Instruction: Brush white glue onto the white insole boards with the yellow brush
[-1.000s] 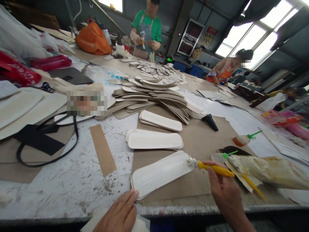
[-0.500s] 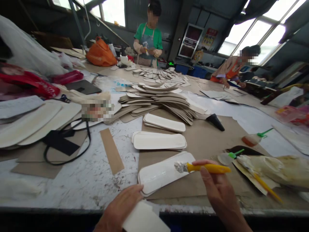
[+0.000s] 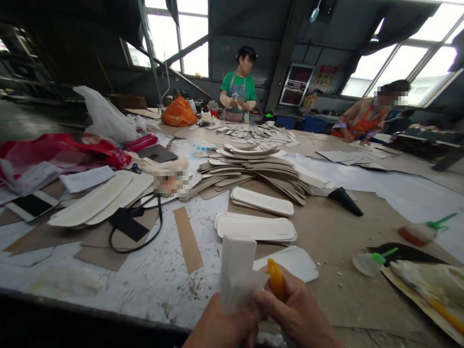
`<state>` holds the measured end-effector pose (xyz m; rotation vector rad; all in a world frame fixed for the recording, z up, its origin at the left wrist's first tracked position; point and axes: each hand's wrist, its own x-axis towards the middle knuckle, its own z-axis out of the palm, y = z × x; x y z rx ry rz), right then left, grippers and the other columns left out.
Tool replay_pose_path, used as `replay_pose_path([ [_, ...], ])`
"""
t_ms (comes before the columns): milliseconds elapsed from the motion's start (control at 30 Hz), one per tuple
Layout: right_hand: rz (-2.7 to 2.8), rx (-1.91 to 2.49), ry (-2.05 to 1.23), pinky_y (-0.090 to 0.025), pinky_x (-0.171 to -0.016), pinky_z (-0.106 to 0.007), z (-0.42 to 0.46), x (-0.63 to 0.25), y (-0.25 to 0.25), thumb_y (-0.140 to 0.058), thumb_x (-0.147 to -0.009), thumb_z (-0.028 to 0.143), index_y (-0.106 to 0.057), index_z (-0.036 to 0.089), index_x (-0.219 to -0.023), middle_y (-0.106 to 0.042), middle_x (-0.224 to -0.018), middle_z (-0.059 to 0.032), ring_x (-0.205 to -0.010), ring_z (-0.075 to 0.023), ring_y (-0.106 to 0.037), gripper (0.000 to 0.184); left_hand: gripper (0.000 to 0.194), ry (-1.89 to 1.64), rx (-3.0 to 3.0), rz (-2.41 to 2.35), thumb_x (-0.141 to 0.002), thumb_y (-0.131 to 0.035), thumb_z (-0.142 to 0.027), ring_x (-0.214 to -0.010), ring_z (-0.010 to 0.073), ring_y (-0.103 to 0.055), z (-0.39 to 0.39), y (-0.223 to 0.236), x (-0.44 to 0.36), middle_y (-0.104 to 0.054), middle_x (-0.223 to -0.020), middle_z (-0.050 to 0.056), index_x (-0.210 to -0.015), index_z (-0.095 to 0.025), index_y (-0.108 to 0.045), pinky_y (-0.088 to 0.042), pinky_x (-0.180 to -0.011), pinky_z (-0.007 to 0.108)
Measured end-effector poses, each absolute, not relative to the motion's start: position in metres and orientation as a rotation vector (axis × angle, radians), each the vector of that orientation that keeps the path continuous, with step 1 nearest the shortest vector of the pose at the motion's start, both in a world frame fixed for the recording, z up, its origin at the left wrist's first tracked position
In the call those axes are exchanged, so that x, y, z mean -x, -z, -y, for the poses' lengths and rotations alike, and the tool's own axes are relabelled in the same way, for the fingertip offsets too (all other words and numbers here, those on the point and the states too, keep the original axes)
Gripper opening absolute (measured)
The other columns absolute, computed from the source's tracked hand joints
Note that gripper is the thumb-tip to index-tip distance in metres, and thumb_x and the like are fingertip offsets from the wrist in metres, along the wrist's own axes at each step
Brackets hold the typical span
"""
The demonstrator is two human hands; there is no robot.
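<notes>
My left hand [image 3: 221, 327] is closed round a stack of white cardboard pieces [image 3: 237, 270], held upright in front of me at the near table edge. My right hand [image 3: 300, 314] meets it there, closed round the yellow handle of a glue brush [image 3: 276, 280]; its bristles are hidden. A white rounded piece [image 3: 290, 263] lies flat on the brown paper just beyond my hands. Two more stacks of white rounded pieces [image 3: 257, 227] lie farther back.
A big heap of tan cardboard pieces [image 3: 253, 169] fills the table's middle. Glue bottles with green caps [image 3: 377, 261] and a glue-smeared bag [image 3: 431, 280] sit at right. A brown strip [image 3: 187, 239], black strap [image 3: 137, 227] and phone [image 3: 31, 205] lie left. Two people work at the far side.
My left hand lifted a stack of white pieces from below the table edge up in front of me. My right hand pulled the brush off the flat piece and came in beside it. The view tilted up.
</notes>
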<state>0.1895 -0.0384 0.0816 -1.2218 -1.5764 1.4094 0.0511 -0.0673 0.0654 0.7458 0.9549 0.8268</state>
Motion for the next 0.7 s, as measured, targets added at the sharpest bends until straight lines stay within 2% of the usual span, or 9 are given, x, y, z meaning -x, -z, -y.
replay_pose_path([
  [100,1.509,1.207,-1.426,-0.037,-0.05,-0.022,0.041,-0.187,-0.083,-0.055,-0.074,0.052,-0.049,0.02,-0.062,-0.044,-0.055,0.0044,-0.052,-0.0102,-0.041,0.035,0.049,-0.79,-0.742,-0.965,-0.061,-0.067,-0.057,-0.038,0.0052,-0.042,0.067,-0.073,-0.057,-0.046,-0.037,-0.003,-0.047,-0.013,-0.052,-0.031,-0.043,0.019],
  [233,1.475,1.357,-1.085,-0.036,-0.052,-0.022,0.04,-0.198,-0.089,-0.057,-0.073,0.05,-0.047,0.019,-0.055,-0.041,-0.054,0.0042,-0.053,-0.0104,-0.039,0.038,0.048,-0.823,-0.573,-0.942,-0.054,-0.074,-0.052,-0.043,0.0107,-0.055,0.07,-0.074,-0.058,-0.058,-0.049,0.001,-0.072,-0.009,-0.059,-0.037,-0.044,0.02],
  [300,1.43,1.412,-1.028,-0.034,-0.049,-0.022,0.037,-0.204,-0.088,-0.058,-0.072,0.051,-0.047,0.019,-0.054,-0.038,-0.051,0.0051,-0.049,-0.0093,-0.035,0.038,0.049,-0.842,-0.541,-0.939,-0.054,-0.075,-0.05,-0.045,0.0121,-0.058,0.072,-0.069,-0.058,-0.061,-0.052,0.003,-0.075,-0.009,-0.059,-0.038,-0.046,0.02],
  [400,1.371,1.426,-1.186,-0.028,-0.041,-0.021,0.035,-0.209,-0.081,-0.058,-0.07,0.056,-0.052,0.019,-0.061,-0.032,-0.046,0.0077,-0.042,-0.0072,-0.028,0.039,0.047,-0.881,-0.53,-0.984,-0.056,-0.074,-0.05,-0.048,0.0124,-0.058,0.074,-0.063,-0.062,-0.061,-0.054,0.004,-0.07,-0.008,-0.058,-0.04,-0.048,0.021],
  [500,1.296,1.404,-1.403,-0.023,-0.037,-0.02,0.04,-0.21,-0.072,-0.061,-0.066,0.06,-0.054,0.018,-0.067,-0.033,-0.044,0.0086,-0.039,-0.0058,-0.025,0.042,0.047,-0.923,-0.551,-1.001,-0.058,-0.072,-0.051,-0.051,0.0135,-0.059,0.076,-0.059,-0.069,-0.061,-0.056,0.003,-0.072,-0.009,-0.059,-0.042,-0.05,0.023],
  [600,1.163,1.429,-1.446,-0.023,-0.037,-0.018,0.049,-0.214,-0.07,-0.064,-0.062,0.06,-0.054,0.018,-0.069,-0.034,-0.044,0.0092,-0.039,-0.0052,-0.026,0.044,0.049,-0.879,-0.62,-0.984,-0.059,-0.069,-0.055,-0.053,0.0132,-0.058,0.081,-0.055,-0.078,-0.061,-0.058,0.003,-0.074,-0.009,-0.059,-0.043,-0.053,0.023],
  [700,1.05,1.522,-1.44,-0.028,-0.04,-0.017,0.055,-0.224,-0.078,-0.067,-0.062,0.057,-0.057,0.017,-0.071,-0.04,-0.046,0.0078,-0.042,-0.0056,-0.034,0.042,0.055,-0.81,-0.767,-0.964,-0.061,-0.063,-0.062,-0.053,0.012,-0.055,0.088,-0.046,-0.086,-0.059,-0.059,0.003,-0.077,-0.009,-0.064,-0.041,-0.053,0.023],
])
